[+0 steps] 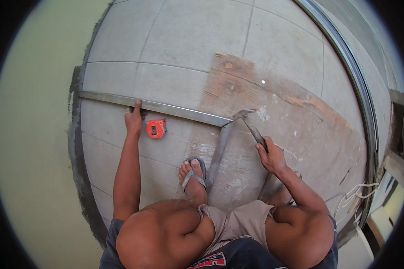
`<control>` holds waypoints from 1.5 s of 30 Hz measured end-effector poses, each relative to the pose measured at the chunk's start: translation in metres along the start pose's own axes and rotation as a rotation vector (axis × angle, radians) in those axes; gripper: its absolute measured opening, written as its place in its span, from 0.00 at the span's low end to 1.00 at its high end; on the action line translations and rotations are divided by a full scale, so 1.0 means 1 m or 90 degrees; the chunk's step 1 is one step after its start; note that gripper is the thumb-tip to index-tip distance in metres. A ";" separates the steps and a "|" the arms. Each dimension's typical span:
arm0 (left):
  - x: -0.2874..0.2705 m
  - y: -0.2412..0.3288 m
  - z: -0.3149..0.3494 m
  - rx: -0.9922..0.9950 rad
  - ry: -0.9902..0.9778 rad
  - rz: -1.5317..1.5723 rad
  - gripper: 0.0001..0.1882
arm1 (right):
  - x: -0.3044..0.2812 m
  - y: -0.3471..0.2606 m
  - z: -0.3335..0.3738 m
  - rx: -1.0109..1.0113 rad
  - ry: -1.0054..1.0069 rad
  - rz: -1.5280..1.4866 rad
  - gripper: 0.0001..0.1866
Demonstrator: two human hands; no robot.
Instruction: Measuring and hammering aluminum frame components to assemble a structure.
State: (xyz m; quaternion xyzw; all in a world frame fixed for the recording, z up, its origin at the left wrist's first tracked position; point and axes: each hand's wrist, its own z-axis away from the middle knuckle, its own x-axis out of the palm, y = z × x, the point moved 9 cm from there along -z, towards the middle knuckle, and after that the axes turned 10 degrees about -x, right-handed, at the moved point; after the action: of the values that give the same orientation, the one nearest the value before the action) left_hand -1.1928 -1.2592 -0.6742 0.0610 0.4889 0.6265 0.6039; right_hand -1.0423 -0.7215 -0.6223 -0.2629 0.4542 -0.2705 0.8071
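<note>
My left hand (133, 117) is closed around a long metal bar (179, 111) that runs from the wall to the middle of the floor. My right hand (272, 154) grips the handle of a claw hammer (254, 130). The hammer's head is at the bar's right end, where a second metal bar (220, 152) meets it at an angle and runs back toward me. Whether the head touches the bar, I cannot tell. An orange tape measure (156, 128) lies on the tiles just right of my left hand.
A worn plywood sheet (274, 96) lies over the grey floor tiles (175, 36). The pale green wall (40, 134) rises at the left. A metal track (361, 85) curves along the right, with white cable (357, 193) near its lower end. My sandaled foot (194, 177) is beside the second bar.
</note>
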 end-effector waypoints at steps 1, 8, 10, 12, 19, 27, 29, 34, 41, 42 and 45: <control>-0.001 -0.002 -0.003 0.000 0.000 -0.003 0.34 | -0.003 0.000 0.000 0.000 0.019 -0.024 0.23; -0.025 0.042 0.009 0.161 0.188 -0.476 0.39 | -0.071 0.082 0.034 -0.001 0.373 -0.006 0.23; -0.039 0.059 0.010 0.154 0.279 -0.503 0.43 | -0.088 0.100 0.047 0.135 0.339 -0.199 0.18; -0.055 0.022 -0.019 -0.181 0.205 -0.131 0.49 | -0.108 0.080 0.054 0.176 0.336 -0.249 0.16; -0.057 0.006 -0.093 -0.161 0.225 -0.138 0.45 | -0.090 0.086 0.047 0.167 0.310 -0.310 0.15; -0.026 0.012 -0.072 -0.264 0.045 0.151 0.23 | -0.115 0.101 0.076 0.100 0.292 -0.167 0.18; -0.058 0.017 -0.087 -0.221 0.032 0.212 0.21 | -0.111 0.103 0.081 0.077 0.311 -0.174 0.18; -0.050 0.000 -0.077 -0.218 -0.067 0.338 0.19 | -0.121 0.128 0.116 0.120 0.363 -0.196 0.18; -0.049 0.014 -0.068 -0.151 -0.090 0.428 0.18 | -0.122 0.160 0.170 0.189 0.465 -0.230 0.18; -0.055 0.013 -0.072 -0.144 -0.094 0.421 0.18 | -0.120 0.163 0.176 0.191 0.485 -0.222 0.18; -0.049 -0.008 -0.078 -0.167 -0.166 0.434 0.15 | -0.109 0.180 0.194 0.235 0.498 -0.225 0.18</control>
State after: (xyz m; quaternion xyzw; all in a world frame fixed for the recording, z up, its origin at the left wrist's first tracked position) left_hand -1.2267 -1.3427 -0.6945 0.2210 0.2756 0.8356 0.4207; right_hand -0.8850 -0.4847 -0.5918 -0.0665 0.6168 -0.5588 0.5504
